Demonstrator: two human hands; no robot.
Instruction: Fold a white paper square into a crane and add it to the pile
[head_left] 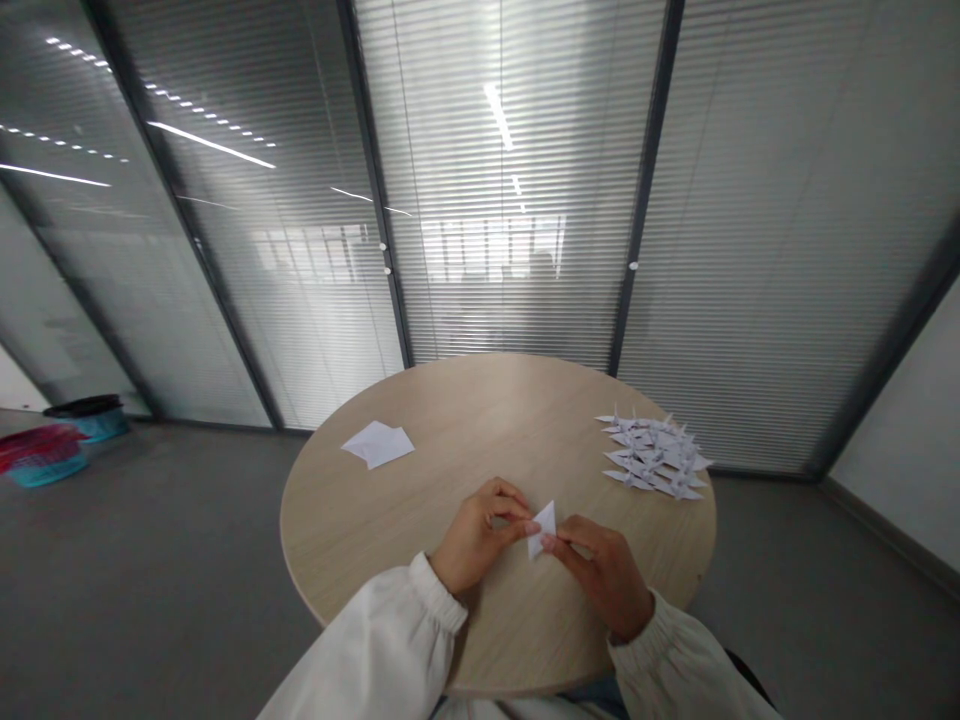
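A small piece of folded white paper, roughly diamond-shaped, is held between my two hands above the near middle of the table. My left hand pinches its left edge between thumb and fingers. On the opposite edge, my right hand grips it the same way, thumb towards me. The finer creases are too small to make out. To the right on the table lie several folded white paper cranes, set close together in rows. A few flat sheets of white paper lie overlapping at the left.
The round wooden table stands close to a glass partition with blinds. Two blue bins are on the grey floor at the far left, one with a red liner. A white wall is at the right.
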